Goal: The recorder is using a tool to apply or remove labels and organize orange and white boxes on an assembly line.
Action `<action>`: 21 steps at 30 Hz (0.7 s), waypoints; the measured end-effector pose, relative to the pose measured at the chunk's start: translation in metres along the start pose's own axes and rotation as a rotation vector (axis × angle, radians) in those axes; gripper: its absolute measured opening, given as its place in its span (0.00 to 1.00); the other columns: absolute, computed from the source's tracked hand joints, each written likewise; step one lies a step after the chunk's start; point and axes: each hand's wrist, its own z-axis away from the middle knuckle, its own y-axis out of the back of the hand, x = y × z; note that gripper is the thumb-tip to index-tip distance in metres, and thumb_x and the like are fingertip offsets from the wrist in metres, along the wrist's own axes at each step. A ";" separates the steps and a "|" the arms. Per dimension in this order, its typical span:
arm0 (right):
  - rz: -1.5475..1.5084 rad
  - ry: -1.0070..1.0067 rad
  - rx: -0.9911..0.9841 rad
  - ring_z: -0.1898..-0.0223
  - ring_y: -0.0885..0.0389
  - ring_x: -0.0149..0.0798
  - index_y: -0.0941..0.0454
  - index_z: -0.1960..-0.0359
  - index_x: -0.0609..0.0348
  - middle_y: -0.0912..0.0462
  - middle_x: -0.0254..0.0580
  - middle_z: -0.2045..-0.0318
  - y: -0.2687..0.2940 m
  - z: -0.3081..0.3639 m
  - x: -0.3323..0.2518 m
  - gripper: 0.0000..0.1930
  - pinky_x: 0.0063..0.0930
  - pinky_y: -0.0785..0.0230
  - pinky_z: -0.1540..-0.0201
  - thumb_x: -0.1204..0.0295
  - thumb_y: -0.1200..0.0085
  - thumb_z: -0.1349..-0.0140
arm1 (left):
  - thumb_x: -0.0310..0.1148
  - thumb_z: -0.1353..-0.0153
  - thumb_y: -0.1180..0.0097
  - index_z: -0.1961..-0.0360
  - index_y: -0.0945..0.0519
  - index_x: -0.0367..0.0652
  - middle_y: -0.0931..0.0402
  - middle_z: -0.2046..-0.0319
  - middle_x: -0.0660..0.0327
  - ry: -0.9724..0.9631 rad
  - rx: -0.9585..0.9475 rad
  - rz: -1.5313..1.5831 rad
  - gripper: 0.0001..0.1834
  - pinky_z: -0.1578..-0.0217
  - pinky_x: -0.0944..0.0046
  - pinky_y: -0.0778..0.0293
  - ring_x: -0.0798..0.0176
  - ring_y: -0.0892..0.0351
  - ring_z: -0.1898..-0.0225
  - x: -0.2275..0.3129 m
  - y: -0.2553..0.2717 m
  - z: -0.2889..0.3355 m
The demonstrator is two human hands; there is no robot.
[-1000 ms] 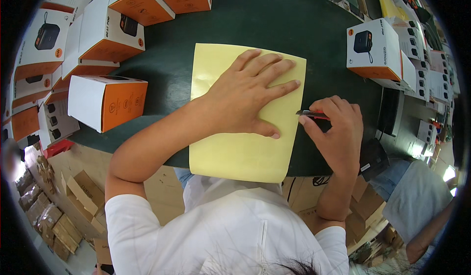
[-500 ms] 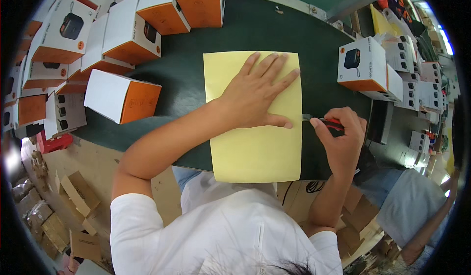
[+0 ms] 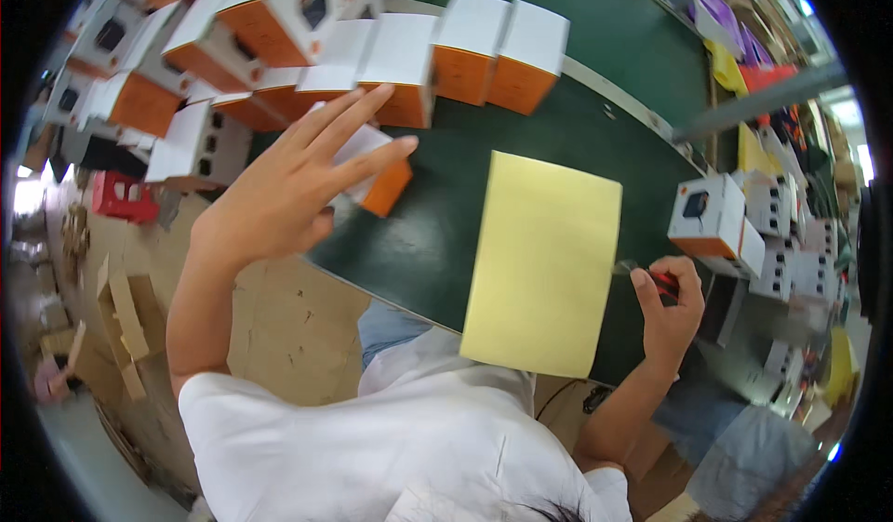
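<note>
Holding a red cutter (image 3: pixel 666 286) in my right hand (image 3: pixel 672 315), right of the yellow sheet (image 3: pixel 544 271); left hand (image 3: pixel 279 182) spread over a box (image 3: pixel 387 188), sheet's left. Likely box pickup: needs fingers narrowed.

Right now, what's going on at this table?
A person has their left hand spread over a white-and-orange box; I can't tell whether it touches. The right hand grips a red-and-black hand tool, its tip near the right edge of a yellow sheet. No hand is on the sheet, which lies on the dark green table. More boxes stand to both sides.
</note>
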 end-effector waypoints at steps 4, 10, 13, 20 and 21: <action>-0.012 0.009 -0.042 0.62 0.32 0.36 0.21 0.68 0.56 0.22 0.30 0.70 -0.008 0.005 -0.018 0.13 0.31 0.37 0.54 0.73 0.26 0.49 | 0.24 0.56 0.32 0.33 0.29 0.47 0.27 0.38 0.52 -0.040 0.095 -0.047 0.44 0.33 0.49 0.36 0.48 0.31 0.34 -0.023 -0.001 0.002; -0.024 0.082 -0.109 0.61 0.31 0.37 0.21 0.69 0.55 0.22 0.31 0.71 -0.035 0.005 -0.065 0.12 0.32 0.36 0.55 0.74 0.27 0.50 | 0.41 0.55 0.23 0.51 0.19 0.47 0.20 0.43 0.57 0.070 0.340 0.230 0.29 0.42 0.48 0.32 0.49 0.24 0.43 0.014 -0.047 0.014; -0.074 0.169 -0.158 0.61 0.29 0.38 0.20 0.70 0.55 0.20 0.32 0.71 -0.051 0.005 -0.091 0.13 0.33 0.38 0.54 0.74 0.25 0.53 | 0.37 0.47 0.26 0.50 0.14 0.50 0.21 0.39 0.56 -0.075 0.674 0.365 0.22 0.32 0.41 0.37 0.42 0.29 0.32 0.010 -0.074 0.023; 0.006 0.467 -0.165 0.68 0.23 0.38 0.19 0.71 0.54 0.19 0.32 0.73 -0.096 -0.003 -0.134 0.15 0.34 0.40 0.55 0.67 0.22 0.52 | 0.36 0.40 0.32 0.50 0.12 0.49 0.20 0.39 0.55 -0.109 0.846 0.368 0.16 0.35 0.44 0.34 0.43 0.28 0.33 0.011 -0.111 0.020; 0.038 0.497 -0.154 0.68 0.21 0.37 0.19 0.71 0.53 0.18 0.31 0.74 -0.101 -0.003 -0.138 0.14 0.34 0.41 0.54 0.66 0.23 0.51 | 0.37 0.40 0.32 0.50 0.12 0.49 0.19 0.41 0.58 -0.103 0.850 0.427 0.17 0.36 0.44 0.33 0.45 0.28 0.33 0.012 -0.112 0.020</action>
